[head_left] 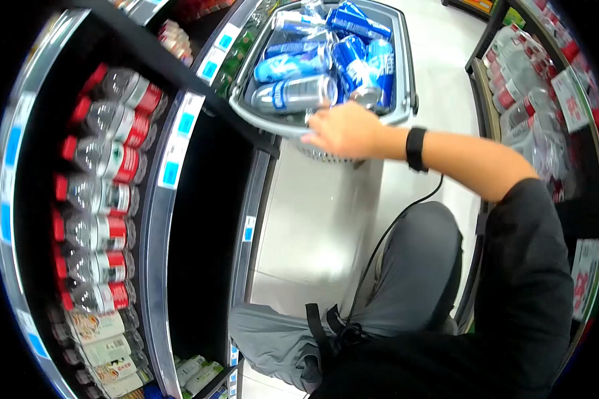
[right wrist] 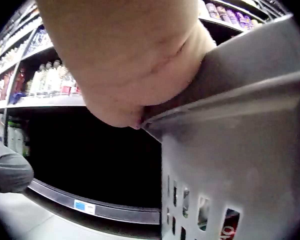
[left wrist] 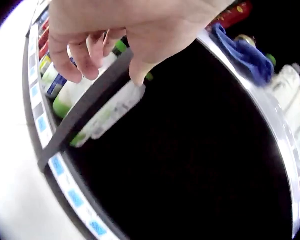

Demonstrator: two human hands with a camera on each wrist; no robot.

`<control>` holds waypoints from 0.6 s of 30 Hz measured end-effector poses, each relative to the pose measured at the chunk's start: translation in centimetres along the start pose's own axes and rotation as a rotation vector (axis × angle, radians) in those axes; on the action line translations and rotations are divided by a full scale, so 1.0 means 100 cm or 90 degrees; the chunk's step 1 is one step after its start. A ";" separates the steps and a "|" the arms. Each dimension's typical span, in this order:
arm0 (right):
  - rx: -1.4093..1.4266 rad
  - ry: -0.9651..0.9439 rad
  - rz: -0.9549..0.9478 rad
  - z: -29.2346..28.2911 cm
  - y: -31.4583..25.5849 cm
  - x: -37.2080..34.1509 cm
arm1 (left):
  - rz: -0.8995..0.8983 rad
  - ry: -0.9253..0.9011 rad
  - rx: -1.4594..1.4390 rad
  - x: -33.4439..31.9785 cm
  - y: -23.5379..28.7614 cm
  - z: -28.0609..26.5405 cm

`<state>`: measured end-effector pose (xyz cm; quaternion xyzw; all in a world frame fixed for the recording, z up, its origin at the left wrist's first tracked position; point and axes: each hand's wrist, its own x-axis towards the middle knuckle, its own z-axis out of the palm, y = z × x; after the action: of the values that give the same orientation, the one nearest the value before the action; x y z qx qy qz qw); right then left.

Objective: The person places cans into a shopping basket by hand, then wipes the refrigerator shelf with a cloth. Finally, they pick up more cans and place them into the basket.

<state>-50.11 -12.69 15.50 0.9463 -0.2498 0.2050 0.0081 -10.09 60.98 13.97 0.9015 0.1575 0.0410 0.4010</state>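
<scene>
A grey plastic shopping basket (head_left: 259, 122) stands at the top of the head view, filled with several blue and silver drink cans (head_left: 293, 94). My right hand (head_left: 349, 130) grips its near rim. In the right wrist view, that hand (right wrist: 145, 85) lies over the top edge of the slotted basket wall (right wrist: 240, 140); its fingers are mostly hidden. My left hand (left wrist: 135, 30) hangs over a low shelf in the left wrist view, its fingers loosely bent and holding nothing. Below it are a dark shelf divider (left wrist: 85, 107) and a white bottle (left wrist: 115, 110) with a green end.
Red-capped bottles (head_left: 106, 193) line the left shelf, above a dark lower bay (head_left: 203, 219). More bottles (head_left: 529, 100) fill the right shelf. Tiled floor (head_left: 313, 219) lies between the basket and my bent legs (head_left: 412, 266). A black cable (head_left: 393, 223) runs across my leg.
</scene>
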 end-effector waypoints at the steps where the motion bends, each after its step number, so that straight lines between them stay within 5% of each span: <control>1: 0.003 0.022 -0.026 0.002 0.003 -0.001 | -0.045 -0.066 -0.051 -0.012 -0.010 0.014; 2: 0.010 0.038 -0.041 0.003 0.004 -0.001 | -0.088 -0.131 -0.099 -0.023 -0.014 0.026; 5: 0.022 0.032 -0.036 0.007 -0.001 0.000 | 0.153 -0.172 -0.004 -0.066 0.020 0.101; 6: 0.019 0.006 -0.018 0.008 0.000 0.001 | 0.258 -0.225 -0.046 -0.109 0.066 0.121; 12: 0.042 -0.023 0.018 0.006 -0.004 0.003 | 0.460 -0.579 -0.134 -0.324 0.335 0.197; 18: 0.042 -0.010 0.047 0.007 -0.006 0.005 | 0.819 -0.833 0.104 -0.405 0.478 0.283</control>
<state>-49.20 -12.45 15.10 0.9377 -0.2781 0.2056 -0.0326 -30.77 -1.99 32.15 0.6846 -0.6297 -0.2734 0.2452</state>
